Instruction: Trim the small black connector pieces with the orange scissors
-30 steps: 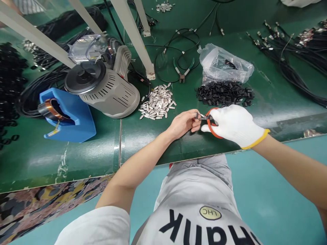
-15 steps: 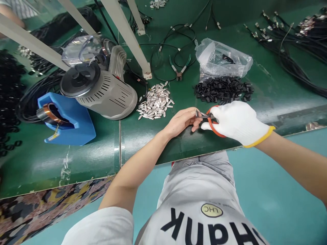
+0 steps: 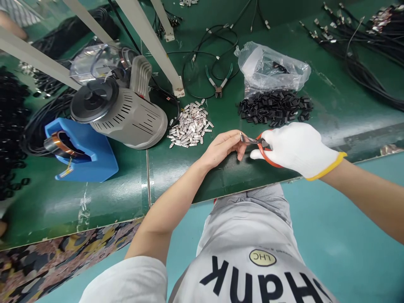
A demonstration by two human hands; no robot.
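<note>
Tool with orange handles (image 3: 261,148) sits over the green surface (image 3: 176,176) near its front edge, gripped in the gloved right hand (image 3: 292,147). Its tip meets a small dark piece (image 3: 242,137) pinched by the bare left hand (image 3: 223,148). Toward the back edge lie black caps (image 3: 274,109), then a plastic bag (image 3: 273,71).

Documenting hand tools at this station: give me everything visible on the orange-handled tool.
The tool has smooth, curved orange handles, plastic or rubber by the look, and a slim metal head. The gloved right hand grips the handles, hiding much of them, above the green bench near its front edge. The head points toward the left hand, its tip at a small dark piece in those fingers. Whether the jaws are closed can't be told.
</note>
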